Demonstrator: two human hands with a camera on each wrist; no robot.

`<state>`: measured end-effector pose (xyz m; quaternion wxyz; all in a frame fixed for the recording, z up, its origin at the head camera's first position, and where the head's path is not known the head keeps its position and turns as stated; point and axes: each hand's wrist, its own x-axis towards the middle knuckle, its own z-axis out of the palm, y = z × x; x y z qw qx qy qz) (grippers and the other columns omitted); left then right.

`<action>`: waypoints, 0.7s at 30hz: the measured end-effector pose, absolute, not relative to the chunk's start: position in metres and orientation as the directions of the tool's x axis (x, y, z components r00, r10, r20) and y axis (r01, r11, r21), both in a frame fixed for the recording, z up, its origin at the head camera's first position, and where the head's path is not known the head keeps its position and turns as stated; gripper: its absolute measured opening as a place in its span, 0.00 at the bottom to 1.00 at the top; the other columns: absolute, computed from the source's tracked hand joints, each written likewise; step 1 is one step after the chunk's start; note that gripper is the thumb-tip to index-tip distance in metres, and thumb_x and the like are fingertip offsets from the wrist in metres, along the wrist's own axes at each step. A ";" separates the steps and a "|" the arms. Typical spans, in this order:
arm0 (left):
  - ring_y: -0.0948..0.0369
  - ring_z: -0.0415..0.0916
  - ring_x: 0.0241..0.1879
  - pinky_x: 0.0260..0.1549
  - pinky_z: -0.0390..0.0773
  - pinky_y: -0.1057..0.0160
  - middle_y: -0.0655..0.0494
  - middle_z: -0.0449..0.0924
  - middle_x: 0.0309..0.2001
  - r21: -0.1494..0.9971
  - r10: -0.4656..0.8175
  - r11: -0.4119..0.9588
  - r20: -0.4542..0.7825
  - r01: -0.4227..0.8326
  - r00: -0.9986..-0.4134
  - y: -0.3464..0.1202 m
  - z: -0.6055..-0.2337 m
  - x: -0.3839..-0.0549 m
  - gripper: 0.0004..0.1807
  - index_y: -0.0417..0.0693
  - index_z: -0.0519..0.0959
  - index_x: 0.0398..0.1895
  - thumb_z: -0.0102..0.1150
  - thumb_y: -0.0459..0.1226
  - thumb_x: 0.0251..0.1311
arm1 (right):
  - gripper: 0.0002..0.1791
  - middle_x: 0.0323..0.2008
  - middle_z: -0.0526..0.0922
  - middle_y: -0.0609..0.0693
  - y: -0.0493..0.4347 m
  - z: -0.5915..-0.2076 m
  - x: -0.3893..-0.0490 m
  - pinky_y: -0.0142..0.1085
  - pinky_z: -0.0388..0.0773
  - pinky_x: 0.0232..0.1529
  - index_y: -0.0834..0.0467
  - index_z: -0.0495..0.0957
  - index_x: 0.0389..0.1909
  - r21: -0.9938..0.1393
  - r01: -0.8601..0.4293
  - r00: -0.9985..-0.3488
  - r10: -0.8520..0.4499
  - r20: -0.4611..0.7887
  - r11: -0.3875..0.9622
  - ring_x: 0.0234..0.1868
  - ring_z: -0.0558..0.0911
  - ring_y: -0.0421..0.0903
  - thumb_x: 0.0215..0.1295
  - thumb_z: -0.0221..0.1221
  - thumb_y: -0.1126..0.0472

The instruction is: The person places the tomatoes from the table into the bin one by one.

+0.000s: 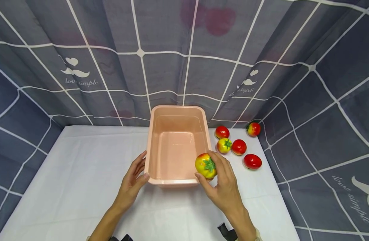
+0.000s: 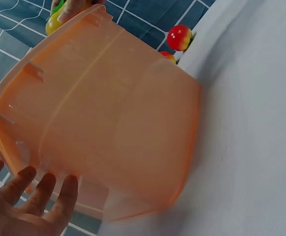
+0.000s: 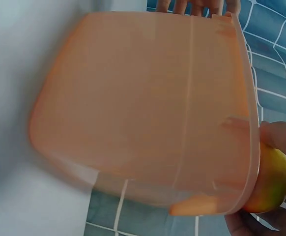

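Observation:
A yellow-and-red tomato [image 1: 205,165] with a green star-shaped calyx sits between the thumb and fingers of my right hand [image 1: 224,184]. It overlaps the right front corner of a peach plastic bin [image 1: 175,182]. In the right wrist view the held tomato [image 3: 268,182] shows just past the bin's rim [image 3: 253,123]. My left hand [image 1: 130,184] is at the bin's left side, thumb at the rim. The left wrist view shows its fingers [image 2: 44,191] spread and fairly straight beside the outer wall. No items show on the bin's floor.
Right of the bin lie red tomatoes [image 1: 239,147], one yellow-green tomato [image 1: 224,145] and, by the curtain, a red-and-yellow tomato [image 1: 254,129]. A white cloth [image 1: 97,160] covers the table. Grey checked curtains [image 1: 166,77] rise at the back and both sides.

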<state>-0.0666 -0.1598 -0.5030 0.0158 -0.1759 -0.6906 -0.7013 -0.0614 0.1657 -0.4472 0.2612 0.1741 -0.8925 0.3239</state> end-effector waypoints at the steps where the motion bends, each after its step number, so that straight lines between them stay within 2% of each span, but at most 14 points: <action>1: 0.62 0.68 0.76 0.69 0.76 0.71 0.40 0.60 0.83 0.963 0.223 -0.049 0.269 0.265 -0.937 -0.159 -0.503 -0.067 0.41 0.52 0.52 0.89 0.50 0.24 0.77 | 0.49 0.71 0.78 0.50 0.165 -0.448 -0.061 0.19 0.65 0.76 0.54 0.71 0.77 -0.488 -0.481 -0.803 -0.143 0.578 0.728 0.68 0.79 0.48 0.55 0.81 0.52; 6: 0.62 0.68 0.75 0.69 0.76 0.71 0.47 0.62 0.82 0.963 0.218 -0.032 0.269 0.269 -0.938 -0.159 -0.504 -0.066 0.41 0.52 0.52 0.89 0.50 0.24 0.77 | 0.48 0.71 0.78 0.48 0.163 -0.450 -0.063 0.23 0.71 0.73 0.53 0.71 0.78 -0.485 -0.485 -0.810 -0.165 0.563 0.728 0.67 0.79 0.46 0.57 0.80 0.50; 11: 0.61 0.68 0.75 0.70 0.76 0.70 0.38 0.60 0.82 0.963 0.213 -0.026 0.269 0.269 -0.939 -0.159 -0.505 -0.067 0.41 0.53 0.52 0.88 0.50 0.24 0.77 | 0.47 0.70 0.78 0.47 0.161 -0.451 -0.064 0.28 0.77 0.67 0.54 0.72 0.77 -0.479 -0.489 -0.809 -0.172 0.563 0.729 0.65 0.79 0.46 0.57 0.80 0.50; 14: 0.61 0.68 0.76 0.71 0.75 0.70 0.36 0.59 0.82 0.963 0.208 -0.026 0.269 0.270 -0.940 -0.159 -0.505 -0.067 0.41 0.53 0.52 0.88 0.51 0.24 0.77 | 0.47 0.71 0.78 0.47 0.161 -0.451 -0.065 0.30 0.79 0.67 0.53 0.71 0.77 -0.482 -0.477 -0.818 -0.172 0.548 0.735 0.65 0.78 0.45 0.58 0.80 0.49; 18: 0.63 0.68 0.75 0.71 0.75 0.71 0.34 0.58 0.82 0.964 0.210 -0.031 0.266 0.265 -0.941 -0.159 -0.506 -0.067 0.41 0.53 0.52 0.88 0.50 0.24 0.77 | 0.47 0.71 0.78 0.46 0.161 -0.452 -0.065 0.29 0.77 0.68 0.54 0.72 0.77 -0.486 -0.472 -0.824 -0.172 0.540 0.735 0.66 0.78 0.44 0.58 0.80 0.48; 21: 0.63 0.68 0.75 0.71 0.75 0.71 0.36 0.59 0.82 0.965 0.211 -0.033 0.263 0.262 -0.941 -0.159 -0.506 -0.067 0.41 0.53 0.52 0.89 0.50 0.24 0.77 | 0.45 0.70 0.79 0.48 0.162 -0.454 -0.066 0.26 0.74 0.71 0.55 0.73 0.75 -0.482 -0.497 -0.806 -0.179 0.564 0.721 0.65 0.79 0.46 0.57 0.80 0.50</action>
